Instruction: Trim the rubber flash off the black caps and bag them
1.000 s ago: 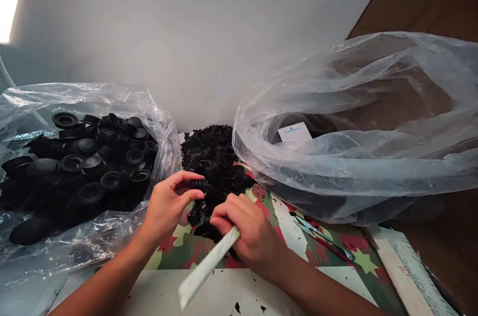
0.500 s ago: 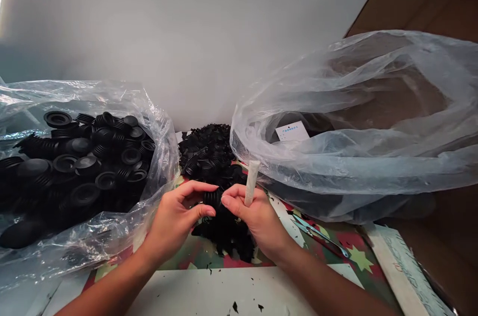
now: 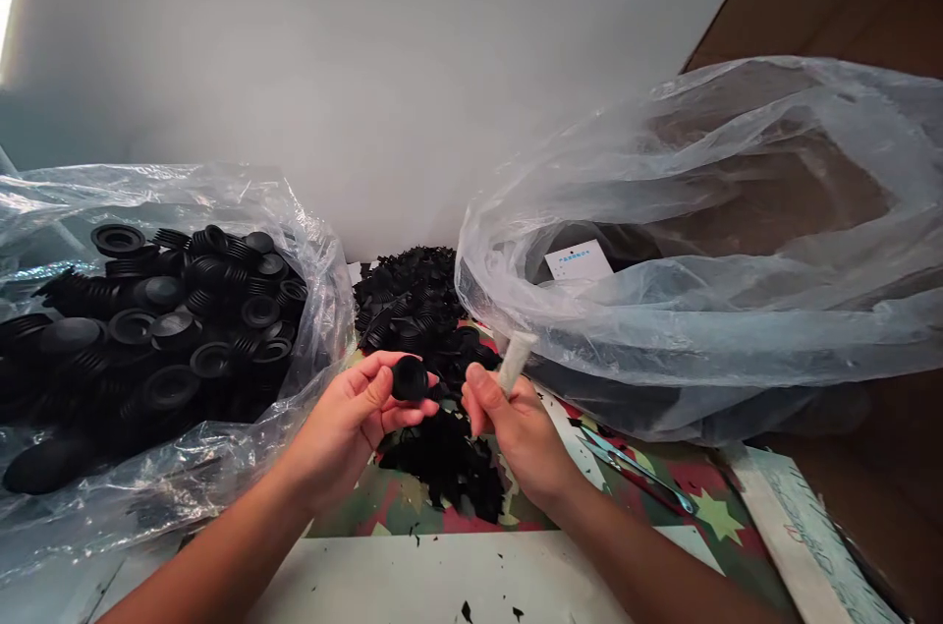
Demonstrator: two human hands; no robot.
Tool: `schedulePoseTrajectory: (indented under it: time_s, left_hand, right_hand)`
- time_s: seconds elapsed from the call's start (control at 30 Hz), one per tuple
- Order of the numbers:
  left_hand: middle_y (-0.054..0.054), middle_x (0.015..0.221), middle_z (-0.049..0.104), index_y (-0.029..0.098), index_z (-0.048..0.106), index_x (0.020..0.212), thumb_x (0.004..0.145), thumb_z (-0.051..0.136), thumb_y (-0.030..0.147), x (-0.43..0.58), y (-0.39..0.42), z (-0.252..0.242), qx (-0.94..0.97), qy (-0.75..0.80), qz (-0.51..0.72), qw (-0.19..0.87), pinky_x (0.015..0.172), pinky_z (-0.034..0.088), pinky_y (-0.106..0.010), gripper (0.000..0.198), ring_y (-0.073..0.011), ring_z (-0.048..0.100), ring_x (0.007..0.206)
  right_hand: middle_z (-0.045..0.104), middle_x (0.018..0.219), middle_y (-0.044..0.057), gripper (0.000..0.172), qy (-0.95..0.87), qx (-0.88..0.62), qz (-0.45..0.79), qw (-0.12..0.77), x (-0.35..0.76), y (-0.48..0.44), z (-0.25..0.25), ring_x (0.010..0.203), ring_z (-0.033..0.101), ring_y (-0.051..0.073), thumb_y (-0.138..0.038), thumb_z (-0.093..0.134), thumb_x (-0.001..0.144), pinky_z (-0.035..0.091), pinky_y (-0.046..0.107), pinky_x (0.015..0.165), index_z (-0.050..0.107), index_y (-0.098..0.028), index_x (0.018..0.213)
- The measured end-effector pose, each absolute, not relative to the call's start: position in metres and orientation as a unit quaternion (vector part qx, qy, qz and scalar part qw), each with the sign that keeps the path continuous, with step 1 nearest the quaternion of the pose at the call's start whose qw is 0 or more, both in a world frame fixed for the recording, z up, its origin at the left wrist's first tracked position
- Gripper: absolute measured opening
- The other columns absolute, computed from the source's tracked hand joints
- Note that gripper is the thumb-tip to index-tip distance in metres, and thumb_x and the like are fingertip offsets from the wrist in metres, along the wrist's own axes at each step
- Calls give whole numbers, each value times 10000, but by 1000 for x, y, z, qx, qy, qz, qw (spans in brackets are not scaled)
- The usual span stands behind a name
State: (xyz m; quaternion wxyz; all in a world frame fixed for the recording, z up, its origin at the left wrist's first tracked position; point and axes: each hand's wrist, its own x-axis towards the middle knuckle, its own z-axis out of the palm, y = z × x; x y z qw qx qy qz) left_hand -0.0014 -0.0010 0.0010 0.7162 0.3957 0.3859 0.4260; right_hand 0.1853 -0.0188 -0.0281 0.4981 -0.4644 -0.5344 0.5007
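The left hand (image 3: 354, 413) pinches a small round black rubber cap (image 3: 409, 378) between thumb and fingertips, holding it above a loose pile of black rubber pieces (image 3: 434, 388) on the star-patterned sheet (image 3: 707, 482). Just right of it, the right hand (image 3: 520, 427) is closed around a pale, tape-wrapped tool handle (image 3: 514, 361) that points up and away. At far left, a clear plastic bag (image 3: 221, 447) holds many black ribbed rubber parts (image 3: 158, 329); at right lies a second, larger clear plastic bag (image 3: 737, 290).

Left hand (image 3: 354, 418) pinching (thumb against fingertips), right hand (image 3: 520, 427) loosely fisted, forearms angled inward
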Motion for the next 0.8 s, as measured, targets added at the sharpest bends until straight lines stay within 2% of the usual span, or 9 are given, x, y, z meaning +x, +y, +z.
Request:
schedulePoseTrajectory:
  time_s: [0.1,0.23,0.33,0.43,0.5,0.53,0.6,0.67,0.8]
  left_hand:
    - [-110,929,800,146,764,975,785,831,462,-1,-1,3,353,343,412,767,656,589,-215,375,-162,739,726]
    - [-123,899,804,145,767,1023,844,772,471,-3,-2,0,348,321,409,780,610,574,-214,372,-166,735,699]
    - [-106,938,806,192,770,1043,868,742,472,-7,-3,2,390,313,413,761,644,573,-246,331,-172,735,718]
    - [-122,1094,793,208,805,961,838,779,447,-13,-8,9,546,289,353,702,854,575,-343,270,-256,737,990]
    - [-152,1163,776,192,815,957,842,768,467,-14,-14,13,599,260,296,698,950,547,-401,301,-310,699,1138]
    - [-159,1176,772,188,804,1014,858,745,491,-14,-17,13,579,246,290,721,925,559,-403,346,-309,718,1107]
    - [-152,1135,782,189,762,1113,872,726,507,-11,-21,12,496,232,324,771,795,591,-360,401,-270,780,917]
    - [-133,1066,793,183,741,1132,858,761,464,-8,-24,9,439,232,353,793,719,588,-299,393,-235,792,814]
    - [-123,1043,798,171,759,1085,849,788,404,-1,-23,8,430,251,357,790,713,591,-267,333,-224,797,819]
  right_hand:
    - [332,497,-38,733,-527,-481,492,499,186,-17,-37,518,379,123,-827,424,873,328,283,544,390,-230,448]
    - [370,522,-26,730,-529,-503,462,504,185,-16,-44,537,410,131,-815,410,891,351,282,555,428,-226,459]
    - [412,527,-18,726,-540,-512,431,510,185,-16,-44,522,420,134,-815,386,899,346,283,538,479,-222,491]
    - [386,496,-27,713,-562,-522,396,505,186,-19,-45,478,375,132,-830,400,879,294,286,493,513,-225,519]
    - [395,482,-24,711,-569,-529,381,501,188,-21,-49,466,370,136,-831,404,875,270,290,479,531,-225,527]
    - [397,468,-24,709,-571,-533,384,493,188,-21,-52,458,374,139,-826,399,881,266,293,476,538,-225,531]
    - [435,472,-17,691,-572,-533,387,489,189,-21,-58,469,413,147,-804,405,896,288,295,490,545,-224,548]
    - [454,487,-17,672,-577,-522,390,492,188,-20,-63,488,430,150,-777,403,918,305,293,509,547,-223,565]
    - [475,518,-19,654,-582,-508,384,506,187,-16,-67,516,448,148,-733,394,951,333,289,545,550,-217,581]
